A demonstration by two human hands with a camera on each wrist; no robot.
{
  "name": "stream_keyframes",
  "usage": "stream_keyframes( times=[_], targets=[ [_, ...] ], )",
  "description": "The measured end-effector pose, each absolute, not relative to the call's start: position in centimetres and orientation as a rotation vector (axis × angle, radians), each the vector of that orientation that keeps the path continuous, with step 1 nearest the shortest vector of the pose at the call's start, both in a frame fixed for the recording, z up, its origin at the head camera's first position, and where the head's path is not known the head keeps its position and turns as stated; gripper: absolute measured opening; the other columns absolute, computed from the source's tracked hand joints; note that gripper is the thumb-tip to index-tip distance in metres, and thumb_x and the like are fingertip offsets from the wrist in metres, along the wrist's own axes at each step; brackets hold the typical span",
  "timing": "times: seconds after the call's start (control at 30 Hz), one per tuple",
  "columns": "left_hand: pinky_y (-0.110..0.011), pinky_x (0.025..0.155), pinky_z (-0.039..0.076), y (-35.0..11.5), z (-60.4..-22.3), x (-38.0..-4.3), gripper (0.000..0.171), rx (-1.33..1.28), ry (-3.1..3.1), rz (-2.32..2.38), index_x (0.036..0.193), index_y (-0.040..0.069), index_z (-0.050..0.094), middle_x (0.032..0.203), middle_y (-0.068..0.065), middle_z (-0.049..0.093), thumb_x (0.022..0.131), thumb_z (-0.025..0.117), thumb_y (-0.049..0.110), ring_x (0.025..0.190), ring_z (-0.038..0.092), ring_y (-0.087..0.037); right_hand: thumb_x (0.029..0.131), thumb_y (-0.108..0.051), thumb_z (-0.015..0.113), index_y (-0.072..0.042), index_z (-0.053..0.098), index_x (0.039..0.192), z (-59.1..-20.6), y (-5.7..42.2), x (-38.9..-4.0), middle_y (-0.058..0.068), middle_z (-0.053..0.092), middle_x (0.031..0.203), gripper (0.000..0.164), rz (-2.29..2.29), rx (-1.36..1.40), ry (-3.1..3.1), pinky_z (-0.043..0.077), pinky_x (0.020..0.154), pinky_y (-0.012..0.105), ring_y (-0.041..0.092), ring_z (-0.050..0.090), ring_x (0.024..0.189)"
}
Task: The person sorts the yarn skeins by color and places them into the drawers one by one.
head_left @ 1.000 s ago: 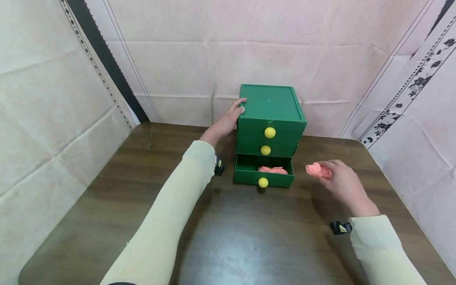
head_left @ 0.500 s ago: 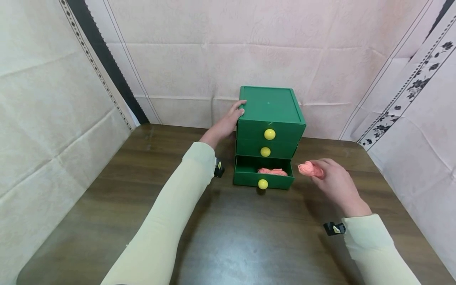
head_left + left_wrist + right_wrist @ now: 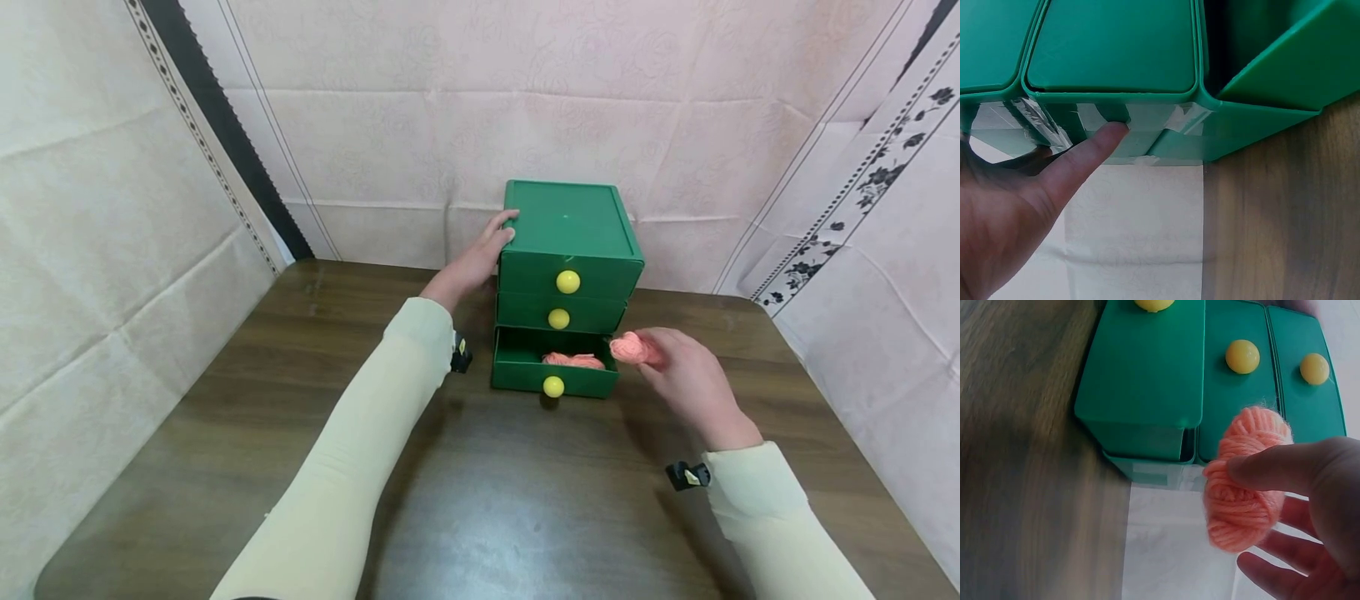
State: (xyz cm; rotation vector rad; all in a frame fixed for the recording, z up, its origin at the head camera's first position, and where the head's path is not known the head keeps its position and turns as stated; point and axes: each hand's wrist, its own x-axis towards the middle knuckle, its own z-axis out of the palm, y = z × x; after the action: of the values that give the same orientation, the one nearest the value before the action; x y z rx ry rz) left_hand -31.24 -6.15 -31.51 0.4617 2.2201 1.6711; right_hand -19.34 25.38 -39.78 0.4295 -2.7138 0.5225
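Observation:
A green drawer cabinet with yellow knobs stands at the back of the table. Its bottom drawer is pulled out, and pink yarn lies inside toward the right. My left hand rests against the cabinet's left side, fingertips at the top edge; in the left wrist view the thumb presses on the taped side wall. Between thumb and fingers, my right hand pinches a small pink skein of yarn. That skein is beside the open drawer's right edge, slightly above it.
The brown wooden table extends in front and to both sides. Pale patterned cloth hangs behind the cabinet and along both sides. The upper two drawers are closed, with yellow knobs on their fronts.
My right hand has moved left with the skein of yarn, from well right of the cabinet to the open drawer's right edge. The left hand stays in place on the cabinet.

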Motion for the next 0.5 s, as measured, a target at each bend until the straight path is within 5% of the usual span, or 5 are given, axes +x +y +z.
stream_keyframes(
  times=[0.3, 0.5],
  targets=[
    [-0.065, 0.102, 0.036, -6.1, -33.7, -33.3, 0.044, 0.467, 2.251, 1.706, 0.145, 0.055, 0.017, 0.162, 0.007, 0.008, 0.102, 0.027, 0.053, 0.146, 0.019, -0.03, 0.082, -0.014, 0.077, -0.005, 0.063, 0.119, -39.5, 23.9, -19.6, 0.017, 0.066, 0.114, 0.041, 0.557, 0.451, -2.686, 0.049, 0.087, 0.055, 0.035, 0.062, 0.1],
    [-0.067, 0.098, 0.038, -6.0, -33.8, -33.4, 0.044, 0.442, 2.237, 1.718, 0.145, 0.056, 0.017, 0.162, 0.007, 0.006, 0.103, 0.027, 0.052, 0.145, 0.022, -0.033, 0.082, -0.011, 0.076, -0.005, 0.062, 0.119, -39.8, 23.3, -19.8, 0.016, 0.066, 0.112, 0.04, 0.578, 0.49, -2.663, 0.049, 0.085, 0.054, 0.034, 0.061, 0.096]
  ],
)
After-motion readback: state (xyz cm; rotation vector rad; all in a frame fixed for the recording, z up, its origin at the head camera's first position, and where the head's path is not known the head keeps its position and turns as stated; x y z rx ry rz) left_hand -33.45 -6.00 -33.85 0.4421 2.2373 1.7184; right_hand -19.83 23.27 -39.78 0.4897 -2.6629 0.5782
